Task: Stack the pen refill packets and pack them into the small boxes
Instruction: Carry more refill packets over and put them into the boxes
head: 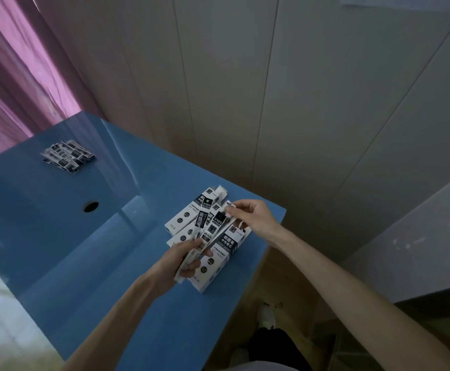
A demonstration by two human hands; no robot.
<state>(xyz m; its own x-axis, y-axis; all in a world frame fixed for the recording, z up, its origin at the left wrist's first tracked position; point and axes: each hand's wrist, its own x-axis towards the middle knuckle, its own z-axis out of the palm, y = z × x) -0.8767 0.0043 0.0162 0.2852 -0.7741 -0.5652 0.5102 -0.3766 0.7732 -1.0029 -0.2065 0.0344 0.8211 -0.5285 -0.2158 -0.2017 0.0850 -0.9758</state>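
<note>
Near the right edge of the blue table [90,263], your left hand [177,261] grips the lower end of a stack of refill packets [204,236], while your right hand [253,214] pinches its top. The packets look thin, light and probably slippery, so hold both ends. Small boxes [189,212] lie directly below. Another packet pile [67,155] sits well apart, beyond a round hole [90,206].

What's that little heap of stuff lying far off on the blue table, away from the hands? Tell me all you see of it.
It is a loose pile of pen refill packets: long, flat, glossy sleeves printed in black and white, fanned and overlapping rather than squared up. They lie flat on the blue table near its far left corner, beside the pink curtain. Neither hand touches them.
</note>
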